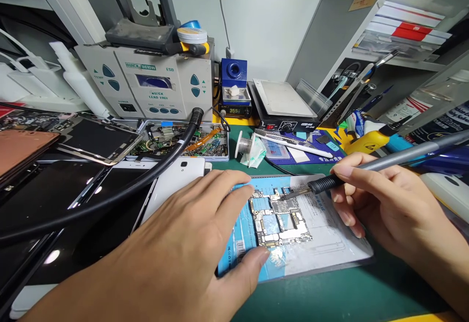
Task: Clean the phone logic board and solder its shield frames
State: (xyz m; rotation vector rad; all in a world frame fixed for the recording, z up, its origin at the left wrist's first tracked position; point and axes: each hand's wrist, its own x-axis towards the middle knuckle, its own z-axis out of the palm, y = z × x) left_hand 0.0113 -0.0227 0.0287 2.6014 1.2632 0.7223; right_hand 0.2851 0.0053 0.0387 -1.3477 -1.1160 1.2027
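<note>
My right hand (384,200) is closed round a soldering iron (326,182) with a black ribbed grip and a grey handle. Its thin metal tip reaches the upper part of a phone circuit board (302,231), close to a grey rectangular chip area; whether it touches cannot be made out. The circuit board lies flat on a blue and white printed sheet (330,248). My left hand (190,239) rests at the sheet's left side with thumb and fingers spread apart, the thumb near the board's lower left corner. Part of the sheet's left edge is hidden behind that hand.
A hot air station (146,102) stands at the back left, its thick black hose (146,180) crossing the left side. Phone screens (95,224) lie beneath it. Behind the sheet are a solder spool (245,144), a heating plate (284,99) and a yellow bottle (368,142).
</note>
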